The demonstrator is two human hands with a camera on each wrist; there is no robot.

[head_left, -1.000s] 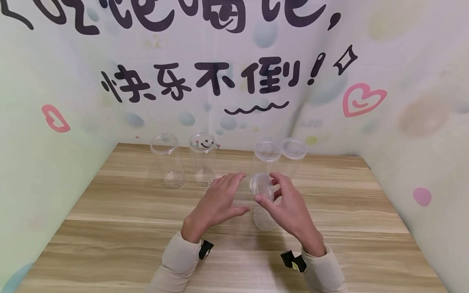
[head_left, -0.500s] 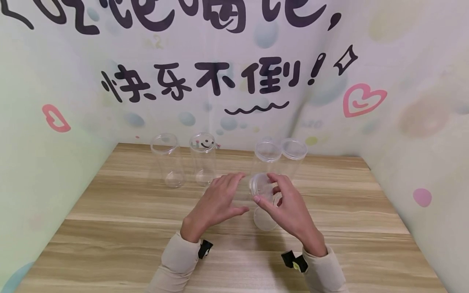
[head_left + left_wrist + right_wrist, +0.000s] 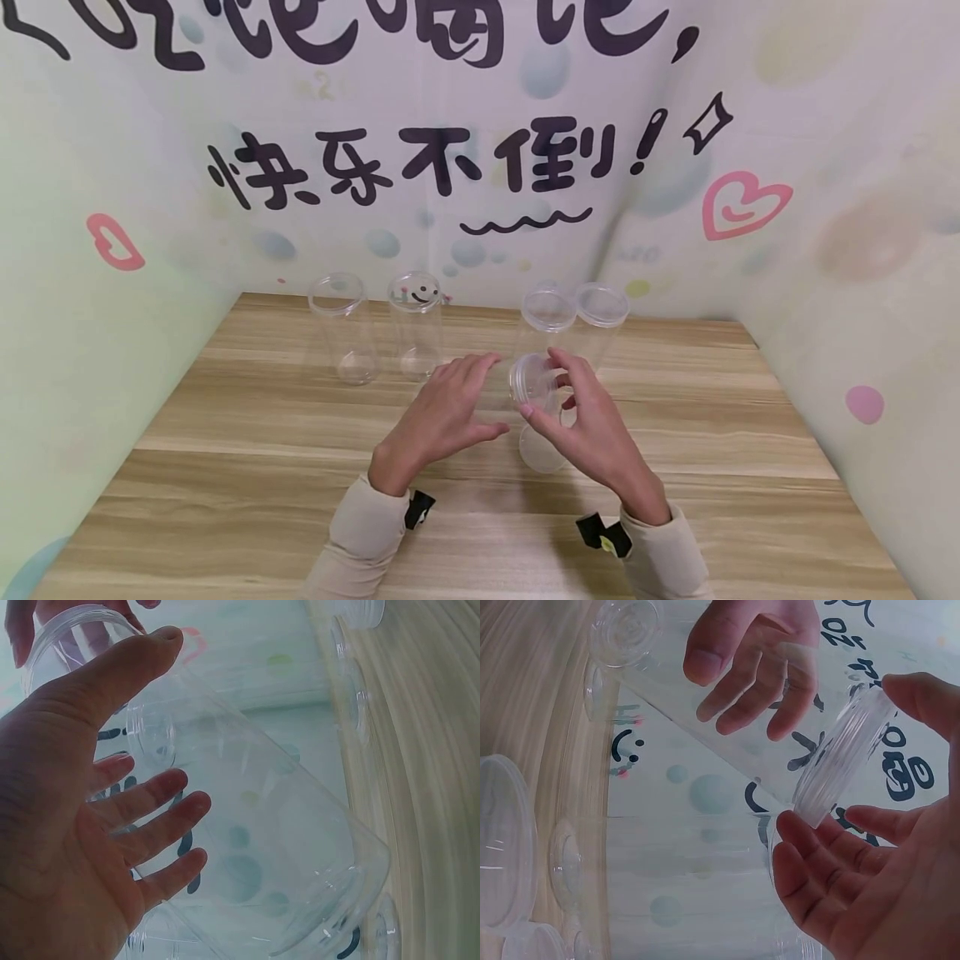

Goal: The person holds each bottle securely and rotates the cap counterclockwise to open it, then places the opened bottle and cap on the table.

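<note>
A clear plastic jar is tilted on its side above the table, its base pointing down and away in the left wrist view. My left hand holds the jar's body, thumb on one side and fingers on the other. At its mouth sits a clear ribbed lid. My right hand grips this lid by the rim between thumb and fingers. How tightly lid and jar are joined I cannot tell. Below my right hand, a round clear lid lies on the table, partly covered by that hand.
Two clear jars, a left one and one beside it, stand upright at the back left. Behind my right hand stand two more, one nearer and one to its right. A printed cloth wall borders the wooden table.
The fingers of my right hand have shifted slightly around the lid's rim. My left hand and the jar have stayed almost in place.
</note>
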